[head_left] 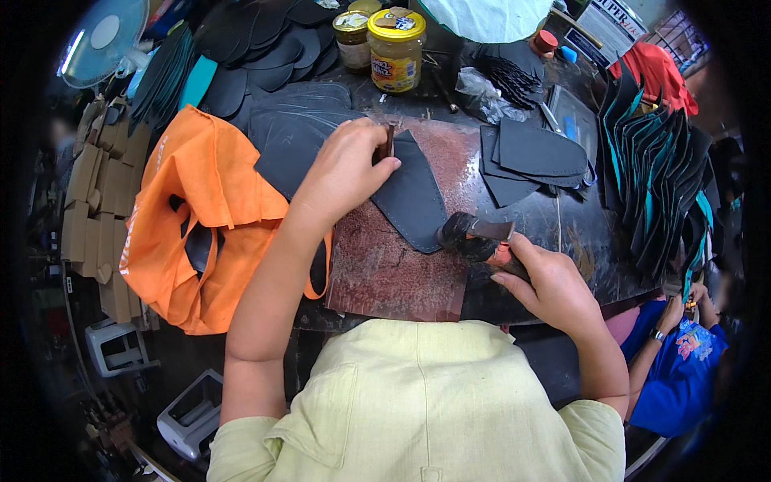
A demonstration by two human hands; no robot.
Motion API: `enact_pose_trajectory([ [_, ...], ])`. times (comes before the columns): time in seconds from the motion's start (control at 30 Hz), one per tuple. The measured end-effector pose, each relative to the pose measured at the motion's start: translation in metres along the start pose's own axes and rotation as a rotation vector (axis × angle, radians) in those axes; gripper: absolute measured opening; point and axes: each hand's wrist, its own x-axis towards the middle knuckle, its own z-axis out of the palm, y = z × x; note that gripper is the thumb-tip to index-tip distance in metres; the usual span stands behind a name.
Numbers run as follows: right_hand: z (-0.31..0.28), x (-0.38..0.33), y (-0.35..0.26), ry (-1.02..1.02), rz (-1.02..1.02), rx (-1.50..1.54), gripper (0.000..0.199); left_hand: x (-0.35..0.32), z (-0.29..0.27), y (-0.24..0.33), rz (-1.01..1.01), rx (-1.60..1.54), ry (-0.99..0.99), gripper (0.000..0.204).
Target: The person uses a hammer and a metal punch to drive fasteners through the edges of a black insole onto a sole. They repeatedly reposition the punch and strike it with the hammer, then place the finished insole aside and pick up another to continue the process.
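Observation:
My left hand is closed around a short metal punch, which stands nearly upright over a black sole-shaped piece. A row of small marks runs along that piece's edge. It lies on a worn reddish-brown board on the dark table. In my right hand is a hammer, gripped by its handle. Its head is beside the lower tip of the black piece, apart from the punch. More black pieces lie partly under my left wrist.
An orange cloth bag slumps at the left. Two jars stand at the back. Small black pieces are stacked right of the board, and a tall bundle of black and teal pieces is farther right. Another person in blue works at lower right.

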Motion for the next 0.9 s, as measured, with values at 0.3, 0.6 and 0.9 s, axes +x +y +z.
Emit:
enact_pose_trajectory([
  [0.3, 0.001, 0.022, 0.005, 0.185, -0.008, 0.054, 0.041, -0.007, -0.02, -0.02, -0.183, -0.057, 0.162, 0.021],
  [0.6, 0.016, 0.033, 0.022, 0.058, 0.019, -0.049, 0.053, -0.004, 0.038, 0.008, -0.094, -0.587, -0.111, 0.014],
  [0.9, 0.021, 0.025, 0.03, 0.091, 0.036, -0.01, 0.04, 0.011, 0.048, -0.001, 0.137, -0.356, 0.386, 0.013],
])
